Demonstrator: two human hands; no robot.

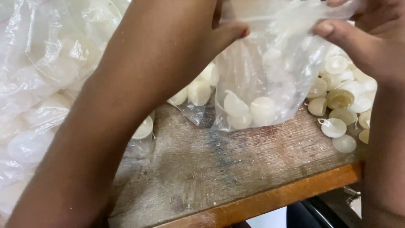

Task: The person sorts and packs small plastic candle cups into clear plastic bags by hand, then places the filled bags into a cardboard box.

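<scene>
A small clear plastic bag (261, 80) hangs over the wooden table, held up by its top edge. My left hand (219, 31) pinches the left side of the bag's mouth. My right hand (363, 33) pinches the right side, thumb pressed on the plastic. A few white dome-shaped plastic caps (251, 112) lie at the bottom of the bag. My left forearm crosses the picture from the lower left and hides much of what lies behind it.
Loose white caps (341, 109) are heaped on the table at the right. Filled clear bags (38, 97) pile up at the left, with another bag (194, 95) behind my arm. The worn wooden table (219, 169) ends in an orange front edge (274, 198).
</scene>
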